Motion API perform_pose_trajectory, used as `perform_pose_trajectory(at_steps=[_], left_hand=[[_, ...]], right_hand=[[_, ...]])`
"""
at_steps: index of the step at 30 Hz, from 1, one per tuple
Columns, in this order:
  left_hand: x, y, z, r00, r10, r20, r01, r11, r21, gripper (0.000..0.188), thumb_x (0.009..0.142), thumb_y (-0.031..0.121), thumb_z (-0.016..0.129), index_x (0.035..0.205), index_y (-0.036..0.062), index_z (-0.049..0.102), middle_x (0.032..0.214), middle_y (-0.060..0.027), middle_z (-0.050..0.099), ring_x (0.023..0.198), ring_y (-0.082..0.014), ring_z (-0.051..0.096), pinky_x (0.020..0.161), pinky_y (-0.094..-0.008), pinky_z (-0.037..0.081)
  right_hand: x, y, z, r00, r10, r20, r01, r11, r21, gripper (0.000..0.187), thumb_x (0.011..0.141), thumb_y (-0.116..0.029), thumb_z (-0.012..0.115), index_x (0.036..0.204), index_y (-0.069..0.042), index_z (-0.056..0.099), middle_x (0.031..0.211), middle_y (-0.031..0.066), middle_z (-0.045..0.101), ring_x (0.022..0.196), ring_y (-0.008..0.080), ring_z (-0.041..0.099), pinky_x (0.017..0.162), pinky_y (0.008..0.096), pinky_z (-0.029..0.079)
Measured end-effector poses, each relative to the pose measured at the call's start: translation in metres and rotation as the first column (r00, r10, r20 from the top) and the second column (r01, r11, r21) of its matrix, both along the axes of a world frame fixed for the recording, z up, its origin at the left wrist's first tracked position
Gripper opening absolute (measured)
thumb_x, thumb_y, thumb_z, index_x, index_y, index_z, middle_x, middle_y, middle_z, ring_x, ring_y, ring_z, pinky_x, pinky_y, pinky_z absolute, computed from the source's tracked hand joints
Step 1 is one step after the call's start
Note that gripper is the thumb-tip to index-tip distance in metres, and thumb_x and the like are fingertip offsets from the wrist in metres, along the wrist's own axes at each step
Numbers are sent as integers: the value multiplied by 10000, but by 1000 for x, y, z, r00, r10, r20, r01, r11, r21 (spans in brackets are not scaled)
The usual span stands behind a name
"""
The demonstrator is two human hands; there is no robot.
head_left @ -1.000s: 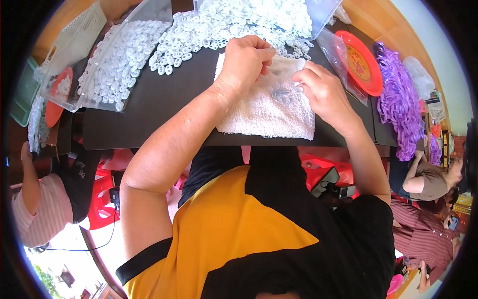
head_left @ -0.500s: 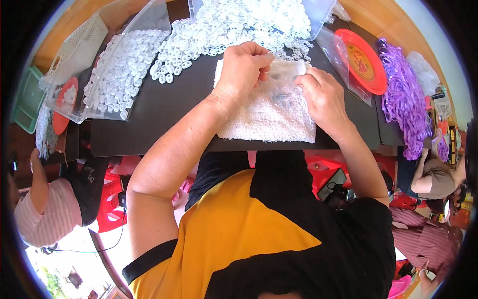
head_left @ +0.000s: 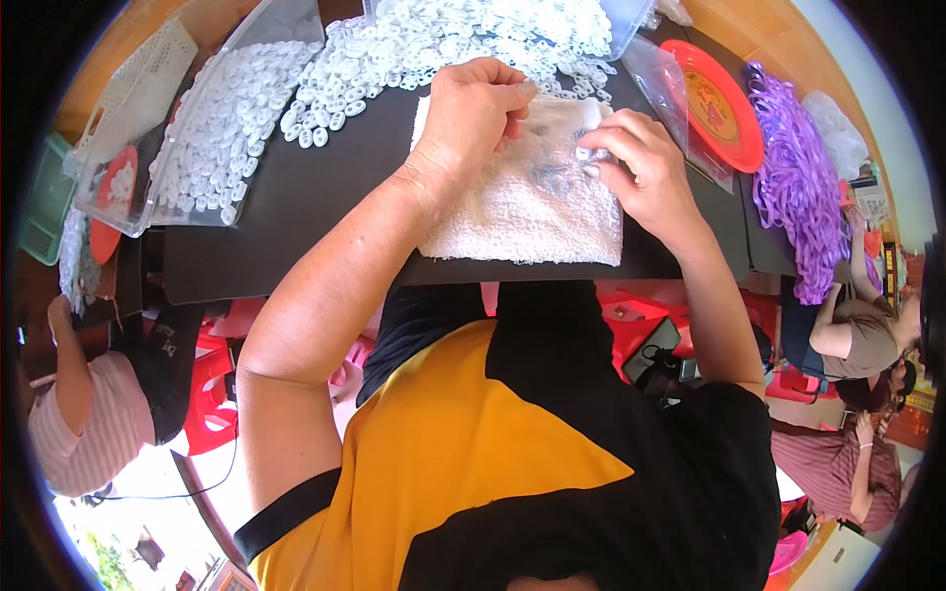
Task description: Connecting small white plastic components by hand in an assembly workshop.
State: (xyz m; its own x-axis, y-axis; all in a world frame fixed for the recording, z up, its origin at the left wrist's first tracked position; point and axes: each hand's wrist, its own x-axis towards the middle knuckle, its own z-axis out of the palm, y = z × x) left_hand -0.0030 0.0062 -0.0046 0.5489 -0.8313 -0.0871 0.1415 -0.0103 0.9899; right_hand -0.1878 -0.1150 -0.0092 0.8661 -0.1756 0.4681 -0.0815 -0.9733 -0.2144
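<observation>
A folded white terry towel (head_left: 532, 227) lies on the dark table near its front edge, with grey smudges on its upper part. My left hand (head_left: 480, 108) is over the towel's upper left, thumb and index finger pinched together; what lies between them is too small to make out. At the towel's right side my right hand (head_left: 641, 167) holds a small white oval plastic piece (head_left: 588, 154) between fingers and thumb. A heap of similar white pieces (head_left: 473, 39) spreads just beyond the towel.
A clear bin (head_left: 222, 138) of white pieces stands at the left. To the right are a red round tray (head_left: 711, 106), a clear plastic bag (head_left: 665, 84) and a bundle of purple ribbon (head_left: 800, 187). Other people sit at both sides, one in a striped shirt (head_left: 94, 419).
My right hand's fingers have spread, and a white piece now shows between them. My left hand keeps its pinch. The whole view has shifted slightly.
</observation>
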Motion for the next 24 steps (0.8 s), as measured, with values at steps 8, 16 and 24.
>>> perform_pose_trajectory(at_steps=[8, 16, 24], left_hand=[[-1, 0, -2, 1000, -9, 10, 9, 1000, -18, 142, 853, 134, 650, 866, -7, 640, 671, -9, 571, 556, -83, 489, 491, -228, 356], [-2, -1, 2, 998, -15, 57, 17, 999, -43, 120, 863, 92, 636, 852, -28, 631, 661, -30, 578, 525, -79, 494, 497, -230, 425], [-4, 3, 6, 997, -54, 62, 59, 995, -77, 121, 872, 96, 632, 876, -24, 630, 682, -25, 582, 555, -78, 507, 524, -240, 439]], right_hand=[[7, 0, -4, 1000, -19, 21, 20, 999, -41, 133, 744, -45, 651, 862, -101, 625, 876, 37, 574, 887, 247, 580, 748, 368, 438], [8, 17, 4, 993, -70, -97, 53, 985, -161, 66, 781, -73, 631, 817, -73, 575, 785, 70, 557, 780, 273, 580, 665, 384, 435], [33, 9, 19, 983, -113, 146, 12, 828, 560, 127, 878, -124, 643, 883, 1, 619, 708, 61, 599, 628, 151, 557, 596, 273, 442]])
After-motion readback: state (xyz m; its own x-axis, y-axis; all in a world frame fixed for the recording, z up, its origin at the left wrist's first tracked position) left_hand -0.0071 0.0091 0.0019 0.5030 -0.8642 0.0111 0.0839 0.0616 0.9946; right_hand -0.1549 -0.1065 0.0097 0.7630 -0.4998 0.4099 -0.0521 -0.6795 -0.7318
